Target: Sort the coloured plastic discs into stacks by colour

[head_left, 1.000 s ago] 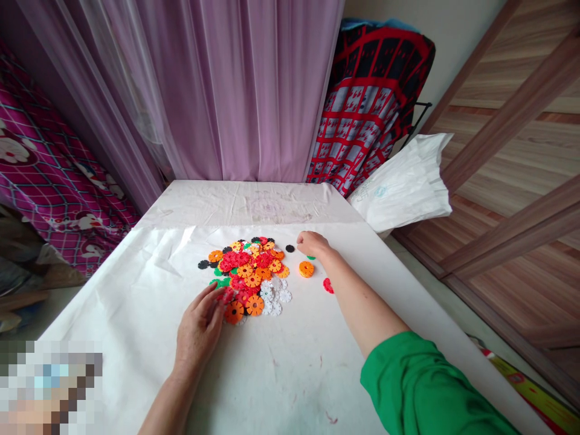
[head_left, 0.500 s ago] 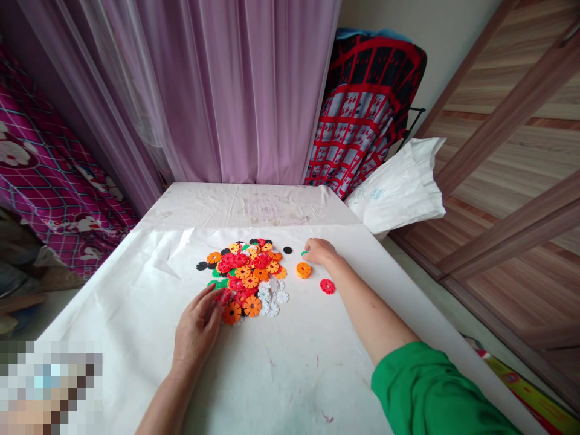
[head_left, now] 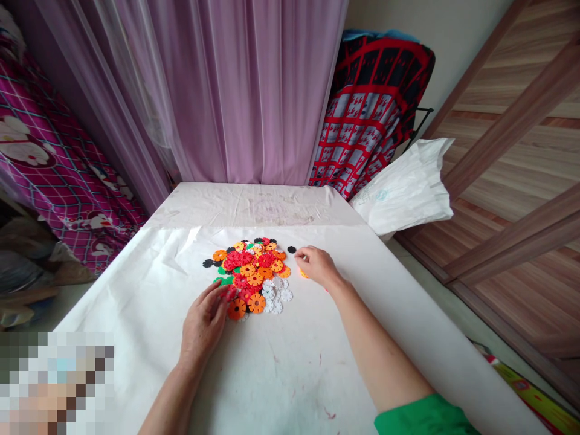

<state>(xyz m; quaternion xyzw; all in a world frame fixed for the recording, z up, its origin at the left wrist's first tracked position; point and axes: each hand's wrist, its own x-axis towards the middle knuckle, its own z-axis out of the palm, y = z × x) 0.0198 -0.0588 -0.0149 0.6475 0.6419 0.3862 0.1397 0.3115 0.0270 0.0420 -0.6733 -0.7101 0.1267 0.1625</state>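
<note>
Head view: a white-covered table (head_left: 272,368) bears a pile of multicoloured, notched plastic discs (head_left: 251,272). At its near-left edge lies the left hand (head_left: 203,317), fingers curved, parted; the right hand (head_left: 316,264), its grip impossible to tell, partly hides an orange disc (head_left: 304,274) near a black round disc (head_left: 292,249).

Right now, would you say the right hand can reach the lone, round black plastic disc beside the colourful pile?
Probably yes: the right hand has its fingers just beside the black disc, with nothing visible in between.
</note>
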